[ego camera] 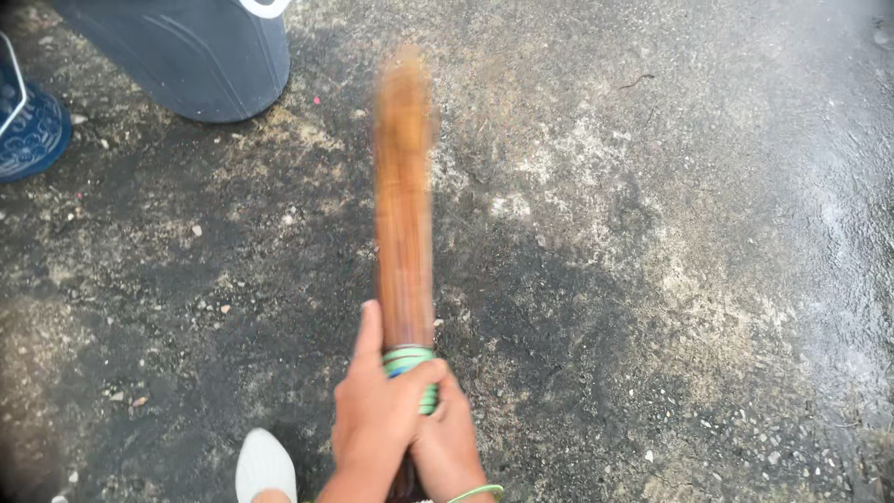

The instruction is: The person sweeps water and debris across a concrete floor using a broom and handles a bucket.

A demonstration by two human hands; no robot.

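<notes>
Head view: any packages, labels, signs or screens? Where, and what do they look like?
None show.
Broom: middle of frame, brown bristle bundle, blurred, green binding at the base, gripped by both hands, left hand, right hand.
Dark blue bin: top left on the ground, rounded, a white mark at its upper edge too cropped to make out.
Blue patterned container: far left edge.

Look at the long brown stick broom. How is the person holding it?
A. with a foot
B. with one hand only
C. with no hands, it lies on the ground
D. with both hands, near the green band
D: the left hand and the right hand both wrap the broom at its green band.
</notes>
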